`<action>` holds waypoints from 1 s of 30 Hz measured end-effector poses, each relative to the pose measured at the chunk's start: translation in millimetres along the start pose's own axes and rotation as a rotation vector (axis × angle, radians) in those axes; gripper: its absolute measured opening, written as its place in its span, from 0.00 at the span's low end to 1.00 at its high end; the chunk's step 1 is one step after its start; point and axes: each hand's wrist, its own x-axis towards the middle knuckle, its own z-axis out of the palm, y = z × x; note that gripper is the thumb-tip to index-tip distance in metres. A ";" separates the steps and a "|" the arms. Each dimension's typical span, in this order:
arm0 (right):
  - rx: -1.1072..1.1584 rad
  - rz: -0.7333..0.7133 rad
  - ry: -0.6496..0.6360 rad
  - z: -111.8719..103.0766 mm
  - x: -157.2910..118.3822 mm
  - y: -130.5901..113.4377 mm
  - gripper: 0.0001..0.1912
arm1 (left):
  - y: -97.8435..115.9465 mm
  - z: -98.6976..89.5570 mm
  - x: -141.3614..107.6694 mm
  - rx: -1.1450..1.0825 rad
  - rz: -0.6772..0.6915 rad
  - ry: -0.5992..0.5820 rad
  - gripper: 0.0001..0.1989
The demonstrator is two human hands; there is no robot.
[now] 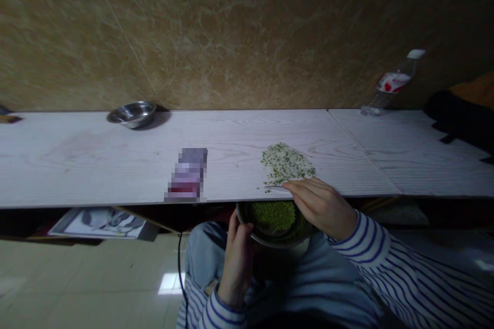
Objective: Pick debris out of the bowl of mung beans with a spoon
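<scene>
Below the table's front edge, my left hand [240, 249] grips the rim of a metal bowl [266, 240] over my lap. Green mung beans [275, 215] lie inside it. My right hand [319, 205] is closed on a thin, pale spoon-like utensil [273, 186], whose exact kind I cannot make out. The utensil's tip is at the near side of a spread pile of white rice grains mixed with green beans [286, 162] on the white table [231, 133]. A few loose beans lie near the tip.
A small steel bowl [133, 115] stands by the wall on the left. A blurred purple packet [188, 175] lies near the front edge. At the back right are a plastic bottle [391, 85] and dark cloth [459, 113]. An open drawer [104, 223] sits below left.
</scene>
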 end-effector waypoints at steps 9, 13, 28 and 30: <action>0.023 -0.004 -0.007 13.1 9.6 -10.5 0.15 | 1.8 -4.4 -0.1 -0.030 0.032 -0.022 0.28; 0.039 -0.022 0.010 15.3 12.9 -13.2 0.15 | 3.8 -12.8 0.7 -0.023 0.040 -0.016 0.25; 0.048 0.054 0.030 -0.5 -0.9 -4.8 0.15 | 1.6 -9.0 -5.3 0.002 0.003 -0.026 0.24; 0.048 0.078 0.029 2.0 0.4 3.5 0.14 | 0.5 -4.1 -5.1 -0.004 -0.024 -0.004 0.26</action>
